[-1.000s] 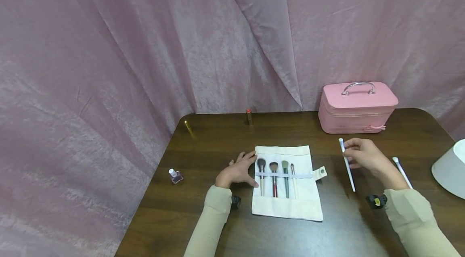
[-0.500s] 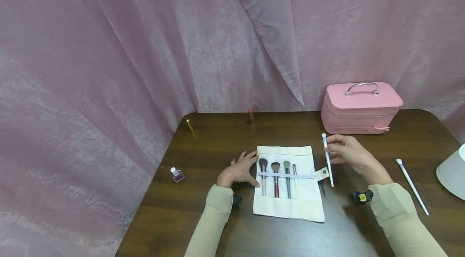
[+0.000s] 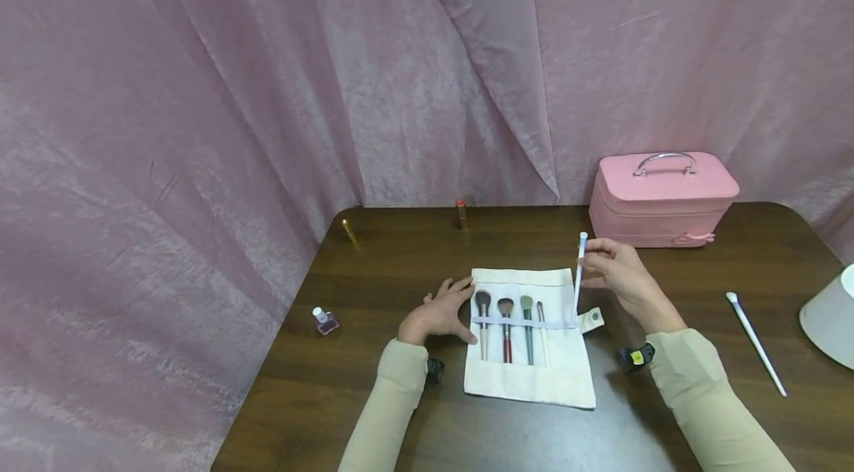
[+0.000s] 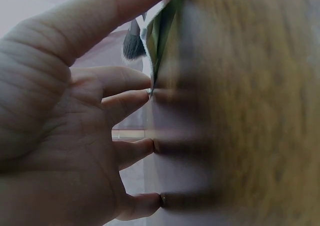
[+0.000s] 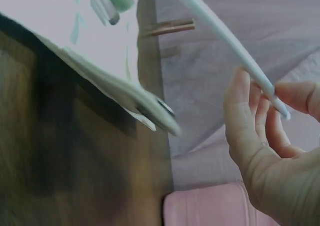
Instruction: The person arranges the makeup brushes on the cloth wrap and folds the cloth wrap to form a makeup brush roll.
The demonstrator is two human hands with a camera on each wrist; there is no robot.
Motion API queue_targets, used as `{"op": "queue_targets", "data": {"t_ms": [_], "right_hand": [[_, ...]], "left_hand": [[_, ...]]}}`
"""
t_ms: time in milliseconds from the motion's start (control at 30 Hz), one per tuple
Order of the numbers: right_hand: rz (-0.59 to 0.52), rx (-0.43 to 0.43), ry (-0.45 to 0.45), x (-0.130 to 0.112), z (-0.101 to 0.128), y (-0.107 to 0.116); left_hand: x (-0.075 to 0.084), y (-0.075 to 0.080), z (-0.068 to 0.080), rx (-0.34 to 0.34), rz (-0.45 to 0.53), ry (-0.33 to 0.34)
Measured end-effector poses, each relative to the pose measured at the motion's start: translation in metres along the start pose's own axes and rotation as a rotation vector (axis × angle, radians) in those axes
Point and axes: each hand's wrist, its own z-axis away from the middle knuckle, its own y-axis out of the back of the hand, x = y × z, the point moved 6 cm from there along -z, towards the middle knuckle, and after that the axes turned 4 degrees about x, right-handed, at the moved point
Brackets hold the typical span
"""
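Pinched between thumb and fingers of my right hand [image 3: 620, 276] is a slim white makeup brush [image 3: 579, 272], bristle end up. It is held over the right side of the white cloth brush roll [image 3: 507, 381], its lower end near the elastic band. Under that band lie several brushes: a dark-headed brush [image 3: 482, 301] at the left, a red-handled brush [image 3: 506, 309], a green brush [image 3: 528, 309] and a thin white brush [image 3: 541, 316]. My left hand [image 3: 440, 315] rests at the roll's left edge with fingers spread, thumb on the cloth. The left wrist view shows its fingertips [image 4: 142, 80] at that edge.
Another white brush [image 3: 756, 342] lies on the table at the right, beside a white lampshade [image 3: 830, 316]. A pink case [image 3: 662, 201] stands at the back right. A lipstick [image 3: 461, 214], a gold tube [image 3: 350, 231] and a nail polish bottle [image 3: 325, 321] stand farther left.
My right hand has carried the white brush leftward from the bare table to above the roll's right side, and the brush now stands more upright. My left hand has stayed at the roll's edge.
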Motion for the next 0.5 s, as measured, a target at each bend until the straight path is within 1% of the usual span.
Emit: {"op": "queue_targets", "data": {"t_ms": [33, 267, 500], "right_hand": [[-0.001, 0.010, -0.002, 0.001, -0.001, -0.001], [0.105, 0.092, -0.006, 0.016, -0.009, -0.008], [0.130, 0.140, -0.016, 0.025, -0.015, -0.014]], "left_hand": [[0.000, 0.000, 0.000, -0.001, -0.006, 0.002], [0.000, -0.001, -0.001, -0.009, -0.014, 0.000], [0.000, 0.000, -0.001, -0.004, -0.001, 0.010]]}}
